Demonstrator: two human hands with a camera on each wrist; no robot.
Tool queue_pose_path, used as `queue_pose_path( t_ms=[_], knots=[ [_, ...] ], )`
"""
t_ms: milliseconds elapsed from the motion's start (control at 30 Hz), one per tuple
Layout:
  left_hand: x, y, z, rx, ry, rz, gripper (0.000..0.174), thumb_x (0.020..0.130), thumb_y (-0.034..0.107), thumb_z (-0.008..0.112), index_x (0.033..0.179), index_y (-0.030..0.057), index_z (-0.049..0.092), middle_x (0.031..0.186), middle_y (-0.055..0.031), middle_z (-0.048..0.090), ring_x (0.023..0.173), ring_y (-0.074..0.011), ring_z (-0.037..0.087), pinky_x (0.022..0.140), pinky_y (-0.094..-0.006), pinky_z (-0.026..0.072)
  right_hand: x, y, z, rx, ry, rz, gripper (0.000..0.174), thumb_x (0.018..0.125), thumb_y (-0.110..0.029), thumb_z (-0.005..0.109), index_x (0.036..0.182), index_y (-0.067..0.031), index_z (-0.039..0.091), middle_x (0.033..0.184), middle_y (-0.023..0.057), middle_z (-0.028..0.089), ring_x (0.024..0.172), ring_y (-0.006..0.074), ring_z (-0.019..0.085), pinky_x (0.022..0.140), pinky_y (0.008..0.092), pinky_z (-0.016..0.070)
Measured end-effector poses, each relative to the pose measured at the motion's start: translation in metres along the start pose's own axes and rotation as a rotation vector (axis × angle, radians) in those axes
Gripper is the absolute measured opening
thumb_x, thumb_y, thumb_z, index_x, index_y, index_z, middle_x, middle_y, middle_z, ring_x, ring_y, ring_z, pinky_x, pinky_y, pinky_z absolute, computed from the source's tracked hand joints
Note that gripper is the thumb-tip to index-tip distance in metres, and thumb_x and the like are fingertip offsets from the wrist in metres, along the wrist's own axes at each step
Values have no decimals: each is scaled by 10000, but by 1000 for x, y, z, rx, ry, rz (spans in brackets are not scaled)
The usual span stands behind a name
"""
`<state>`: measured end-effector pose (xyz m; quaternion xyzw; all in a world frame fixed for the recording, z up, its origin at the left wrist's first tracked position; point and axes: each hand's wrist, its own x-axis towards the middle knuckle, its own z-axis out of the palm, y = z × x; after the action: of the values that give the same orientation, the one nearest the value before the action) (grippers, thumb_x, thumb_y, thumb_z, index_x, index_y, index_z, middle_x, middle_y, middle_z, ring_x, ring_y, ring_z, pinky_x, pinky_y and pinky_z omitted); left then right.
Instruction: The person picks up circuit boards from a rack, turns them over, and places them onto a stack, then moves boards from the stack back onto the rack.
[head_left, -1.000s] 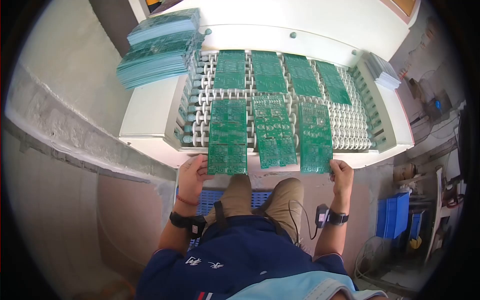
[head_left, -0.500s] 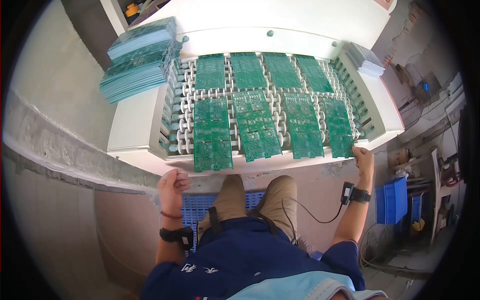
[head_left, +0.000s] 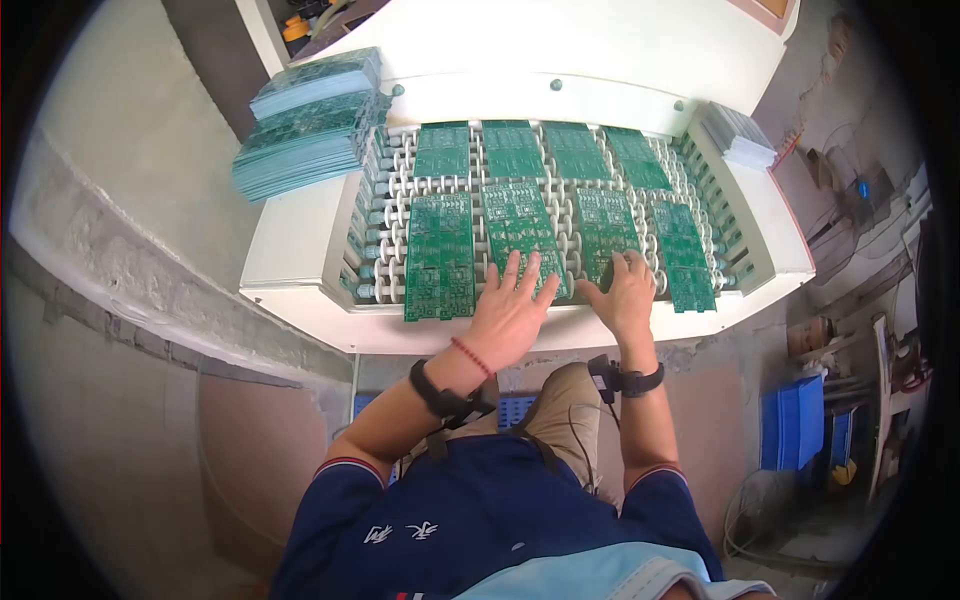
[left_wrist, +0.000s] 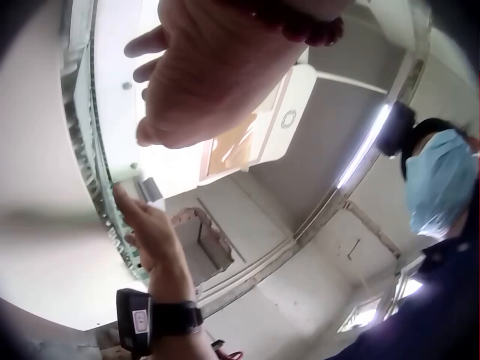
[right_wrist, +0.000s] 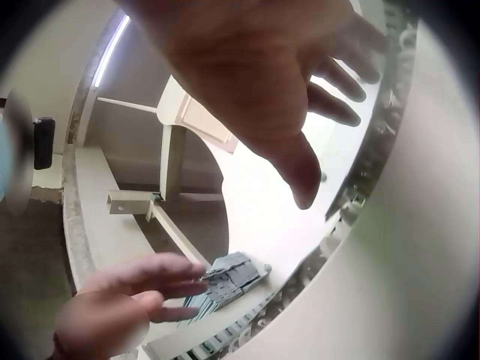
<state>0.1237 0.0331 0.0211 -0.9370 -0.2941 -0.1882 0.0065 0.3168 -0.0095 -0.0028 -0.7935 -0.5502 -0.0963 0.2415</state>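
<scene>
Green printed circuit boards lie in two rows on a white roller conveyor. In the head view my left hand (head_left: 512, 315), fingers spread, reaches over the lower end of the second front board (head_left: 516, 212). Close beside it, my right hand (head_left: 625, 300) has its fingertips at the lower part of the third front board (head_left: 606, 210). The leftmost front board (head_left: 440, 255) and the rightmost front board (head_left: 686, 258) lie untouched on either side. Both hands show again in the left wrist view, with extended fingers and nothing gripped.
Stacked circuit boards (head_left: 305, 135) stand on the machine's left ledge, and a smaller stack (head_left: 738, 135) sits on the right ledge. White roller wheels (head_left: 392, 250) show between the boards. A blue bin (head_left: 792, 422) is at the lower right, near a shelf.
A rightmost front board has appeared on the rollers. My right hand has let go of its corner and moved left; my left hand has come right and forward over the second board, fingers now spread.
</scene>
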Motion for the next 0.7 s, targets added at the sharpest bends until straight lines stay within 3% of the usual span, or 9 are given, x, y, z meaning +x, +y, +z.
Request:
queue_pose_path(
  t_ms=[133,233,367,500,600,667,700],
  knots=[
    [9,-9,17,24,-217,-44,500,829,218,528,1303,148,385,1354,-194,339,1237,-442,298,962,-574,289,4,1,-1,40,18,44,596,627,-294,731,1093,27,544,1183,214,466,1082,357,458,904,430,371],
    [6,-24,19,27,-263,54,467,846,189,498,1301,190,396,1358,-177,341,1243,-434,294,975,-554,291,4,11,0,270,57,76,554,627,-268,728,1075,8,557,1176,191,464,1099,349,435,929,438,340],
    [5,-31,21,6,-263,92,450,851,163,487,1292,206,408,1357,-163,349,1249,-429,289,979,-549,293,5,11,-6,421,162,54,485,612,-211,739,1018,3,582,1154,189,480,1061,355,458,900,421,371],
    [12,-30,6,-43,-303,89,471,831,223,543,1279,155,415,1371,-185,310,1247,-399,305,995,-554,261,0,17,-16,499,360,-80,449,588,-147,756,986,-33,583,1114,176,491,1034,338,468,897,406,376],
    [9,-34,-32,-60,-206,54,530,805,266,586,1277,104,408,1376,-202,287,1247,-401,300,991,-563,260,-13,23,-35,530,407,-110,420,607,-122,748,984,-47,580,1120,168,496,1055,324,465,915,389,366],
    [10,-40,-69,-121,-40,61,564,790,277,607,1266,54,402,1341,-212,334,1233,-390,330,986,-520,305,-27,22,-54,567,386,-55,401,624,-77,725,995,-43,578,1126,147,499,1055,301,471,915,378,371],
    [11,-47,-85,-113,-45,47,564,790,277,607,1266,54,402,1341,-212,334,1233,-390,330,986,-520,305,-35,28,-56,610,381,-20,392,637,-60,710,1004,-35,574,1137,141,495,1069,288,466,916,365,372]
  ],
)
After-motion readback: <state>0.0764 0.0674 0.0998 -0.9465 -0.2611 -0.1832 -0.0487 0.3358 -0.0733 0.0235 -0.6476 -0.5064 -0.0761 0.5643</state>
